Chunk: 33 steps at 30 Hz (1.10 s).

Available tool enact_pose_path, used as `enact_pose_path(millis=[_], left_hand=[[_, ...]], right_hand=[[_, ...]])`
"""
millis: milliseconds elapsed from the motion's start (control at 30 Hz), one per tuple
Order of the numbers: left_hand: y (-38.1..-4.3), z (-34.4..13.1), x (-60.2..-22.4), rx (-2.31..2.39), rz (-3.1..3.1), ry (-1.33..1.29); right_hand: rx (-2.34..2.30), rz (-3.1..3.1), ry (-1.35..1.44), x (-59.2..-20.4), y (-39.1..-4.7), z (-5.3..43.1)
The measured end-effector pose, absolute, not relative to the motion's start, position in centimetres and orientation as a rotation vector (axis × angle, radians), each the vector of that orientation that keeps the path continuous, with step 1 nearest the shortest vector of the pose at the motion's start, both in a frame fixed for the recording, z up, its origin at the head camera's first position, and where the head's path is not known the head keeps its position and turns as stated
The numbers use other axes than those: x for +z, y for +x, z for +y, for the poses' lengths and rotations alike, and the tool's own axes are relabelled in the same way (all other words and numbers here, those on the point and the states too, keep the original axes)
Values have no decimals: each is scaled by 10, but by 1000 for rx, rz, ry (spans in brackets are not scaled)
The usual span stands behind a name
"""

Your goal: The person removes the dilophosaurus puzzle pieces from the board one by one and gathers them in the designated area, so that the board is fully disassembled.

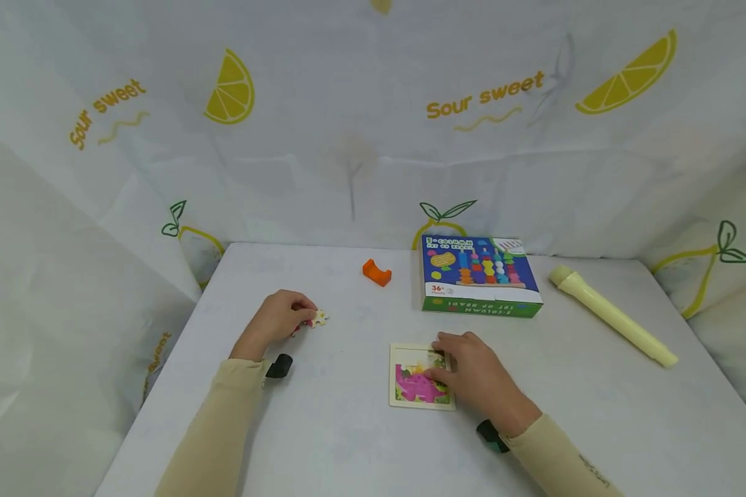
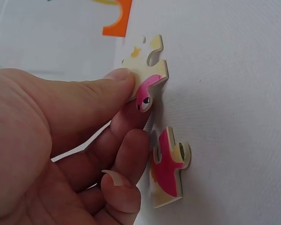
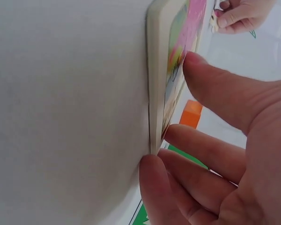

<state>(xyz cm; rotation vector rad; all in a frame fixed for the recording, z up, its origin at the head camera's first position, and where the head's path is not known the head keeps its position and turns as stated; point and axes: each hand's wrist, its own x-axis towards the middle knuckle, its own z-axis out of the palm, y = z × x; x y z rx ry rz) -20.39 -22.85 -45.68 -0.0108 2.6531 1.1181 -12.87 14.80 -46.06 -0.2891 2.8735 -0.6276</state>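
Note:
My left hand (image 1: pixel 281 319) pinches a cream jigsaw piece (image 2: pixel 144 71) with a pink patch and an eye, thumb on its face. Below it in the left wrist view, a pink and cream jigsaw piece (image 2: pixel 167 166) lies on the white cloth by the curled lower fingers. A square framed puzzle board (image 1: pixel 393 379) lies flat at the front middle, showing a pink dinosaur (image 1: pixel 418 388) with a pale area at its top. My right hand (image 1: pixel 481 379) rests at the board's right side. Its thumb (image 3: pixel 215 82) lies over the picture, and the other fingertips touch the frame's edge and corner.
Behind the board stands a blue and green bead-set box (image 1: pixel 481 276). An orange curved block (image 1: pixel 376 273) sits to the box's left, and a pale yellow microphone-shaped stick (image 1: pixel 612 316) lies at the right. A printed white curtain (image 1: pixel 348 186) hangs behind the table.

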Motion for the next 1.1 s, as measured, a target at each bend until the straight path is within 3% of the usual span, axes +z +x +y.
enact_pose_path(millis=[500, 933, 1100], left_hand=[[-202, -218, -456, 1079, 2758, 30], [-182, -70, -439, 845, 2635, 600], [-178, -33, -447, 687, 2616, 720]], right_hand=[[-680, 2747, -340, -460, -123, 172], [-752, 2743, -257, -462, -124, 173], [-787, 2725, -251, -464, -124, 171]])
